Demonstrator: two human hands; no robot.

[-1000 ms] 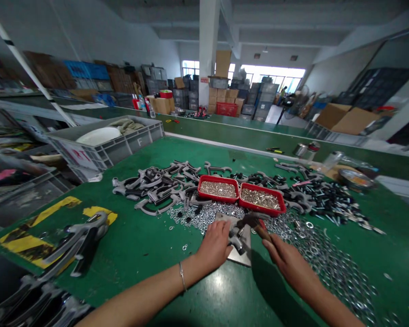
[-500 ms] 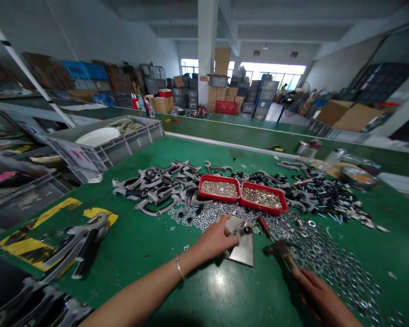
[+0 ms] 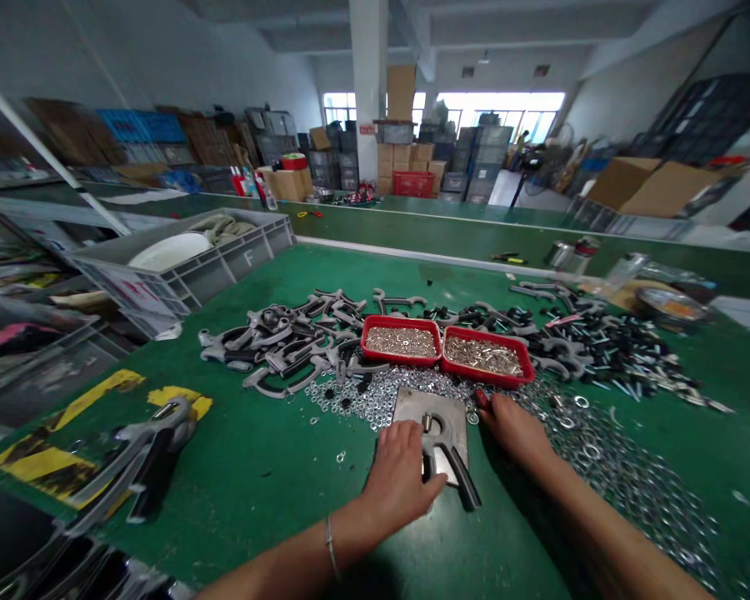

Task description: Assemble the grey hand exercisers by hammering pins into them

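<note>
My left hand [image 3: 400,471] is shut around a grey metal clamp body with a black grip [image 3: 450,467], which rests on a square steel plate [image 3: 428,412]. A short bolt [image 3: 426,422] stands in the clamp's head. My right hand [image 3: 516,431] lies at the plate's right edge, with its fingertips at a red tool handle [image 3: 481,398]. Most of that tool is hidden under the hand. No hammer shows in this view. Loose steel washers [image 3: 600,450] cover the green bench to the right of my right hand.
Two red trays of small fasteners [image 3: 401,329] stand behind the plate, between piles of grey clamp parts [image 3: 275,346] and black-sleeved bolts [image 3: 606,358]. A grey crate [image 3: 193,279] stands at the far left. Assembled clamps [image 3: 143,454] lie on yellow-black tape at lower left.
My right hand has moved up from the lower right to the plate, and the hammer it held no longer shows. The clamp now lies lower on the plate, with its black grip visible.
</note>
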